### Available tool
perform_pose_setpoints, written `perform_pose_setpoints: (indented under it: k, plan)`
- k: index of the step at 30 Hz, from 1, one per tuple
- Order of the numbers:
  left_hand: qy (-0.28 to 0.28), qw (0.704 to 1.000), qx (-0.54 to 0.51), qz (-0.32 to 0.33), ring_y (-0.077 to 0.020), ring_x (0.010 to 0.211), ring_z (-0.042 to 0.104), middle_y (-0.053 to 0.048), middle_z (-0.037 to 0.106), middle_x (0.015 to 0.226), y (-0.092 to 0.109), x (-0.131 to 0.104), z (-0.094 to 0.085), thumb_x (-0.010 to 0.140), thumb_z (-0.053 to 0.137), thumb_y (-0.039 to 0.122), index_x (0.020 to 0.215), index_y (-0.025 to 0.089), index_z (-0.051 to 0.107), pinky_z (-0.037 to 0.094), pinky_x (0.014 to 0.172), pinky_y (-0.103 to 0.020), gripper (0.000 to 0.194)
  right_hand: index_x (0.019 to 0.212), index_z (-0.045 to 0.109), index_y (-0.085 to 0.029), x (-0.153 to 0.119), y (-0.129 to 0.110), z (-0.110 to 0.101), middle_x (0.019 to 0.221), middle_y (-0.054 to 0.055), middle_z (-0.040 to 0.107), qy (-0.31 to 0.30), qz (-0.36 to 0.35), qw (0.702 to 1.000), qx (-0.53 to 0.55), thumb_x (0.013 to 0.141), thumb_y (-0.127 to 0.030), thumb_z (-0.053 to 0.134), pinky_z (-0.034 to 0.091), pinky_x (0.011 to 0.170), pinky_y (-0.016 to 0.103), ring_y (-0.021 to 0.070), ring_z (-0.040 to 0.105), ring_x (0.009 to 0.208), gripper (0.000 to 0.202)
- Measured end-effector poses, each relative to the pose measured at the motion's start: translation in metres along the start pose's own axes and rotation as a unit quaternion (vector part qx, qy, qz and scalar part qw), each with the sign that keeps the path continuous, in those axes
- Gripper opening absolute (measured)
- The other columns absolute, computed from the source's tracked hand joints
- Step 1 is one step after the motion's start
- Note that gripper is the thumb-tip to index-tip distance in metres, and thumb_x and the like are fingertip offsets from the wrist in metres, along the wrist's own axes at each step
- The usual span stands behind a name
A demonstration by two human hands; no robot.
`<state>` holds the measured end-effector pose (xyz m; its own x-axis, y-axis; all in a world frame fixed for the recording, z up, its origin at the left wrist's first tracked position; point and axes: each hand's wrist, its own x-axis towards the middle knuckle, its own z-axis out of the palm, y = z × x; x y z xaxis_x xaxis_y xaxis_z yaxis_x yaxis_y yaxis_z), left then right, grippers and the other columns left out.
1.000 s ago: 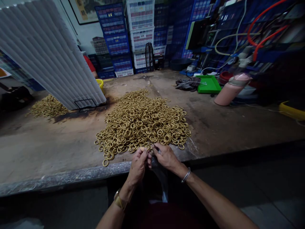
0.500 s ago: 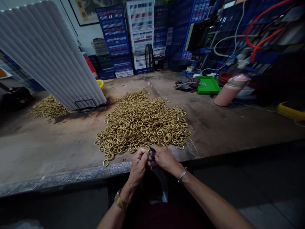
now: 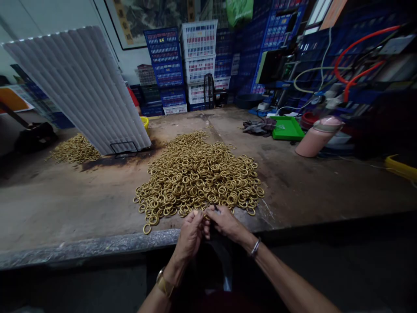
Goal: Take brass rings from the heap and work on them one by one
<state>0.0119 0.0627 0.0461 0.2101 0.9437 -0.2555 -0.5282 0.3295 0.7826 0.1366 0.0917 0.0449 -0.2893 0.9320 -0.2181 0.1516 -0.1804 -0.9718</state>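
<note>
A large heap of brass-coloured rings (image 3: 202, 174) lies on the table in front of me. At its near edge, over the table's front rim, my left hand (image 3: 190, 234) is closed in a pinch, and a bit of a gold ring (image 3: 206, 216) shows at its fingertips. My right hand (image 3: 226, 224) meets it from the right, its fingers wrapped round a small dark tool (image 3: 215, 208). Most of that tool is hidden in the grip, so its kind is unclear. The fingertips of both hands are close together.
A ribbed translucent panel (image 3: 81, 87) leans in a black wire stand (image 3: 124, 148), with a second ring pile (image 3: 74, 150) behind it. A green tray (image 3: 286, 128) and a pink bottle (image 3: 319, 137) stand at right. Stacked crates (image 3: 198, 65) line the back. A person's red sleeve (image 3: 133, 96) shows behind the panel.
The view has tilted up slightly, so the scene sits lower. The dark tool in my right hand has turned and now points up and left. Both hands remain together at the table edge.
</note>
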Motion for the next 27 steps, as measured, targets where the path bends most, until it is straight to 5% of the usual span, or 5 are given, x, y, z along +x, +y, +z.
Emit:
perform_pose_setpoints:
  k: [4,9,21,27]
  plan:
    - [0.013,1.0,0.009,-0.006,-0.0064,0.046,0.048,0.003,0.053,0.058,0.002,-0.001,-0.002,0.069,0.065,0.035,0.068,0.015,0.044,0.037,0.04,-0.017,0.028,0.061,0.051,-0.017,0.0,-0.002,0.0,0.054,-0.005,0.047,0.081,-0.084,0.991,-0.064,0.073,-0.028,0.048,0.034,0.048,0.018,0.0071,0.041,0.05,0.017]
    - [0.042,0.999,0.001,-0.018,-0.008,0.05,0.051,0.004,0.053,0.064,0.003,-0.004,0.0,0.064,0.068,0.03,0.087,0.018,0.048,0.038,0.04,-0.017,0.033,0.066,0.055,-0.016,-0.003,-0.001,0.0,0.06,-0.002,0.053,0.117,-0.156,0.972,-0.135,0.075,-0.025,0.046,0.038,0.058,0.02,0.0095,0.047,0.059,0.016]
    - [0.01,0.992,-0.02,-0.121,-0.0054,0.042,0.043,0.004,0.05,0.057,0.005,-0.011,0.003,0.064,0.068,0.034,0.073,0.016,0.045,0.032,0.037,-0.016,0.031,0.065,0.056,-0.017,-0.003,-0.01,0.003,0.061,-0.002,0.054,0.123,-0.122,0.982,-0.08,0.071,-0.027,0.049,0.039,0.058,0.021,0.0097,0.048,0.058,0.013]
    - [0.015,0.976,-0.123,-0.178,-0.0029,0.041,0.04,0.003,0.049,0.058,0.005,-0.009,0.003,0.068,0.064,0.02,0.076,0.013,0.05,0.029,0.039,-0.014,0.017,0.07,0.057,-0.016,-0.005,-0.005,-0.001,0.058,-0.003,0.052,0.081,-0.1,0.991,-0.046,0.074,-0.033,0.049,0.038,0.054,0.02,0.0083,0.046,0.053,0.019]
